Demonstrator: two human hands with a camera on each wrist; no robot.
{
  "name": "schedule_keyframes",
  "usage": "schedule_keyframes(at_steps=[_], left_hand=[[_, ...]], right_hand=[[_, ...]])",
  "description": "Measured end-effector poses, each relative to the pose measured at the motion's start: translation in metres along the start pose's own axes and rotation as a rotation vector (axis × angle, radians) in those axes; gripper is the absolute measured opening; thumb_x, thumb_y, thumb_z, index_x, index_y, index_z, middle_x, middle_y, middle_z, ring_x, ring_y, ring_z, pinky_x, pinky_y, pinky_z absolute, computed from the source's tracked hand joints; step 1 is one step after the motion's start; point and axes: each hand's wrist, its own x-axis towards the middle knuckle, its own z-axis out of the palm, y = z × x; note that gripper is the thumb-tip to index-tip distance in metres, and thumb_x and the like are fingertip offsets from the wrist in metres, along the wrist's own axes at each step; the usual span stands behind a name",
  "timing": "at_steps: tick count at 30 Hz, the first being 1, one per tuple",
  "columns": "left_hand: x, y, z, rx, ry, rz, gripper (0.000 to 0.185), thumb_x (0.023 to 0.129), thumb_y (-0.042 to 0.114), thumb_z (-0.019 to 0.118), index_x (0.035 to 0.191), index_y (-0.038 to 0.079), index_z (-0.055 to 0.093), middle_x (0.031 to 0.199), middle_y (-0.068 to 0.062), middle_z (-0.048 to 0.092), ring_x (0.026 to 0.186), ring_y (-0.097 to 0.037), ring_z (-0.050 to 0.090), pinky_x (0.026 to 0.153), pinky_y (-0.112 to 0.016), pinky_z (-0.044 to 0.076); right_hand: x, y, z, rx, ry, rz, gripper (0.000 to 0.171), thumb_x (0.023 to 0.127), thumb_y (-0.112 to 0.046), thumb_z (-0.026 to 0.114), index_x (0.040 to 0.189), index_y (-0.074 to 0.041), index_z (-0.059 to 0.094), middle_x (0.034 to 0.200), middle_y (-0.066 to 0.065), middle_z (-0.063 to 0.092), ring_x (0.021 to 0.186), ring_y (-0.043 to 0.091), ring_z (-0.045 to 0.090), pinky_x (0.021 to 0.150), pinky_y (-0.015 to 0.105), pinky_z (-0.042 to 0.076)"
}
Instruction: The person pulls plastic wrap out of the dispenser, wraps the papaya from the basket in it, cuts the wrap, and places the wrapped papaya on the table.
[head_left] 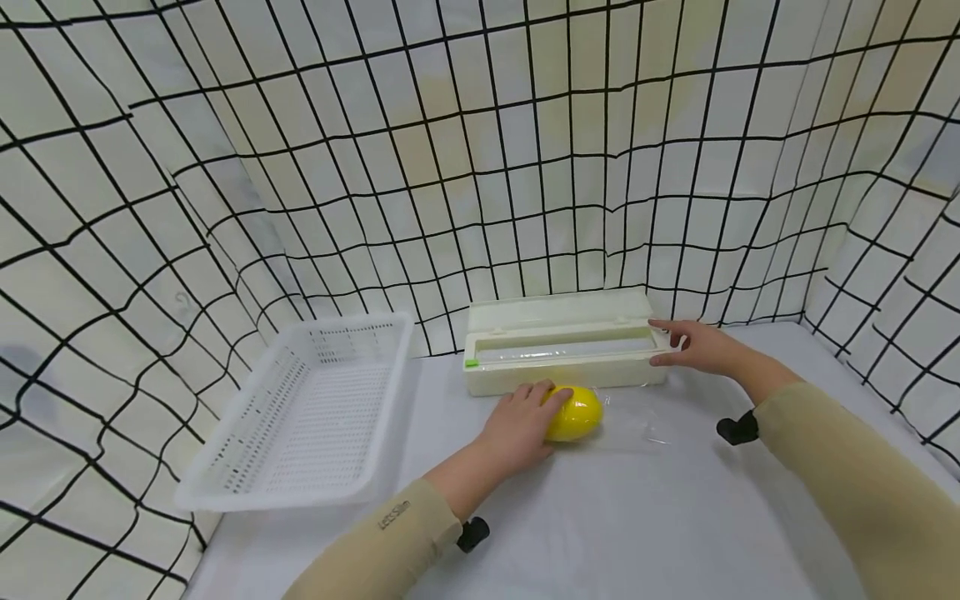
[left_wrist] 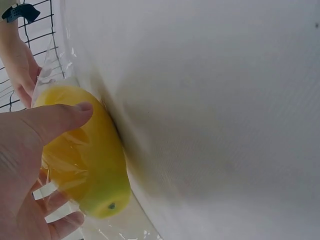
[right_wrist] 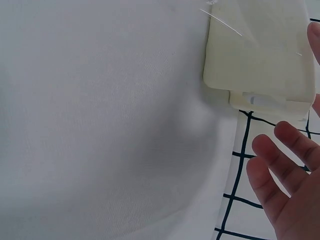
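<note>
A yellow lemon-shaped fruit [head_left: 579,414] lies on the white table just in front of a cream cling-film dispenser box [head_left: 562,350]. Clear film [head_left: 637,421] runs from the box across the table and over the fruit. My left hand [head_left: 528,421] grips the fruit from the left. In the left wrist view its thumb [left_wrist: 60,117] lies on top of the film-covered fruit [left_wrist: 95,165], and its fingers curl underneath. My right hand [head_left: 690,346] touches the right end of the box with straight fingers. In the right wrist view these fingers [right_wrist: 285,155] are spread beside the box [right_wrist: 255,50].
An empty white perforated basket [head_left: 300,417] stands at the left of the table. Grid-patterned cloth walls [head_left: 480,167] close in the back and both sides. The white tabletop [head_left: 637,517] stretches toward me.
</note>
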Motion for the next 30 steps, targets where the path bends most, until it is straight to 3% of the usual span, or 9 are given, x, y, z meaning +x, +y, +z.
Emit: schedule_keyframes(at_steps=[7,17,23,30], left_hand=[[0.008,0.003,0.004,0.019,-0.024,0.006,0.086,0.083,0.032,0.080,0.154,0.024,0.032,0.149,-0.007,0.040,0.132,-0.027,0.043,0.108,-0.045,0.039],[0.021,0.000,0.007,0.061,-0.024,-0.022,0.081,0.085,0.030,0.077,0.152,0.022,0.032,0.147,-0.009,0.042,0.132,-0.028,0.042,0.107,-0.045,0.040],[0.025,-0.001,0.008,0.040,-0.048,-0.050,0.080,0.086,0.030,0.075,0.152,0.019,0.032,0.145,-0.012,0.044,0.132,-0.028,0.043,0.109,-0.044,0.038],[0.027,-0.002,0.007,0.055,-0.046,-0.035,0.083,0.085,0.034,0.076,0.152,0.019,0.030,0.143,-0.011,0.046,0.130,-0.028,0.044,0.110,-0.043,0.037]], right_hand=[[-0.002,-0.002,0.003,0.007,0.000,0.016,0.095,0.079,-0.060,0.074,0.151,-0.009,0.040,0.114,0.015,0.058,0.093,0.025,0.056,0.072,0.033,0.047],[0.005,-0.002,0.002,0.013,-0.024,0.063,0.098,0.078,-0.063,0.073,0.153,-0.012,0.037,0.123,0.017,0.054,0.098,0.027,0.055,0.074,0.036,0.049],[0.006,-0.003,0.002,0.005,-0.041,0.062,0.100,0.078,-0.066,0.072,0.154,-0.012,0.036,0.122,0.018,0.054,0.099,0.028,0.056,0.075,0.037,0.050],[0.006,-0.004,0.002,-0.006,-0.042,0.067,0.101,0.078,-0.067,0.071,0.154,-0.012,0.035,0.127,0.021,0.052,0.104,0.030,0.056,0.079,0.041,0.050]])
